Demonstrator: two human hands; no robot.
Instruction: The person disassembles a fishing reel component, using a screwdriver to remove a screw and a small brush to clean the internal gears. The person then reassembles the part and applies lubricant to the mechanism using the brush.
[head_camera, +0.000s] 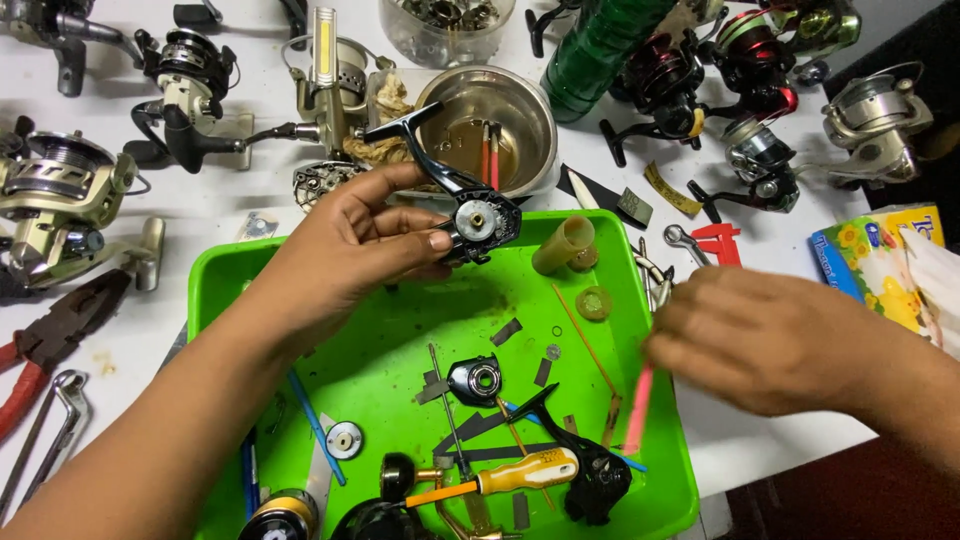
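Left hand raised over the far left part of a green tray, fingers closed around a black reel body with its foot pointing up and away; thumb pressed just beside the round metal hub on the body's side. Right hand blurred, hovering past the tray's right rim, fingers pinched on one thin pink stick hanging down toward the tray.

In the tray: one yellow-handled screwdriver near the front, one black side cover with a round opening at the middle, one black handle part just right of the screwdriver, one tan tube at the far edge, one small round washer near it, one silver gear on the left, several dark strips scattered about.

Behind the tray, one steel bowl with two red-tipped sticks leaning inside. On the white bench: one pair of red-handled pliers at the left, one clear jar at the top, one green bottle beside it, one tissue pack at the right. At least eight other fishing reels spread along the far edge; exact number not certain.
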